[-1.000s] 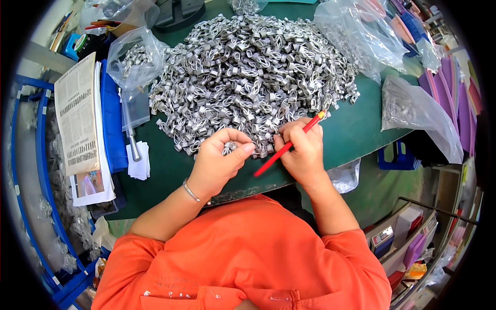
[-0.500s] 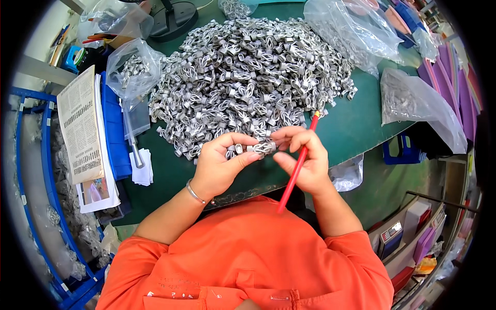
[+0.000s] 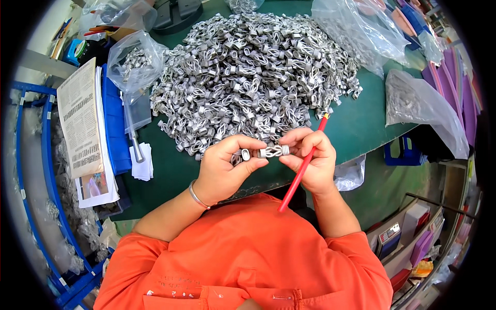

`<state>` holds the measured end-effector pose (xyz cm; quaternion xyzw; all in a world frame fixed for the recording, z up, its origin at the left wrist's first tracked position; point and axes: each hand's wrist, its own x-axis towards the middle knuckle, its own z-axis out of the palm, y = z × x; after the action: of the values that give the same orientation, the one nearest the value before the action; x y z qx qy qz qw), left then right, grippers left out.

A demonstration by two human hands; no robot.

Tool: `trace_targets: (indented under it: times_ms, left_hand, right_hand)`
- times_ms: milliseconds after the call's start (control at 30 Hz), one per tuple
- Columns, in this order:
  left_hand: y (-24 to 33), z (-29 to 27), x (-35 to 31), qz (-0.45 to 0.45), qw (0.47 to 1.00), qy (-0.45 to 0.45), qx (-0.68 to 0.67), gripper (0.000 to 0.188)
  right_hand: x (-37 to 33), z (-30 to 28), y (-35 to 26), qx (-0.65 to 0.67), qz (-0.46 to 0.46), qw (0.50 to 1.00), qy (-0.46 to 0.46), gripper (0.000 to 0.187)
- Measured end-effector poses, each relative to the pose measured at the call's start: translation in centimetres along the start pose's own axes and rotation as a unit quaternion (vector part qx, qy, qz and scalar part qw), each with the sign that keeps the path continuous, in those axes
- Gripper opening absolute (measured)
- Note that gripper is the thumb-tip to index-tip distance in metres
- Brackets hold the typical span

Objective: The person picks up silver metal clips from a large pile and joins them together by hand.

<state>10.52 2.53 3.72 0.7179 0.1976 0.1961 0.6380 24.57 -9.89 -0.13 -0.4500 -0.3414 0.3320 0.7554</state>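
Note:
Between my two hands lies a silver metal fitting (image 3: 275, 151) with a twisted open middle and a ribbed end. My left hand (image 3: 221, 168) pinches its left end between thumb and fingers, and a second oval-ended metal piece (image 3: 245, 154) sits against those fingers. My right hand (image 3: 319, 164) pinches the ribbed right end. Tucked through that same hand, a slim red pencil-like stick (image 3: 298, 181) slants with its yellowish tip up and away. Just beyond my fingers rises a big pile of similar metal fittings (image 3: 243, 77).
The pile covers much of the green table (image 3: 356, 116). Clear plastic bags stand around it, one with fittings (image 3: 135, 64) at left and another (image 3: 418, 101) at right. A blue bin (image 3: 114, 124) with papers (image 3: 80, 124) borders the left side. White slips (image 3: 143, 163) lie nearby.
Both hands have shifted slightly right in the picture, and more of the fitting's twisted middle shows between them. The red stick stays in my right hand. The whole view has moved a little.

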Motion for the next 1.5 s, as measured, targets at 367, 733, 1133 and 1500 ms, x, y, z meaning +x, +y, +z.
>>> trace_targets:
  times_ms: [367, 733, 1133, 1500]
  left_hand:
    - [-1.5, 0.0, 0.0, -0.012, 1.000, -0.006, 0.020, 0.022]
    - [-2.3, -0.3, 0.3, -0.312, 0.786, -0.048, -0.532, 0.024]
    - [0.7, -0.4, 1.2, -0.366, 0.792, 0.059, -0.486, 0.017]
    - [0.9, -0.3, 1.2, -0.329, 0.839, 0.093, -0.422, 0.007]
  right_hand:
    - [0.1, 0.5, -0.5, -0.059, -0.087, 0.994, -0.024, 0.033]
    - [2.1, 0.0, -1.1, -0.288, -0.164, 0.944, 0.002, 0.025]
    - [5.6, -0.3, 1.0, -0.520, -0.169, 0.837, 0.016, 0.026]
    - [4.0, -2.5, 0.8, -0.187, -0.009, 0.973, 0.139, 0.024]
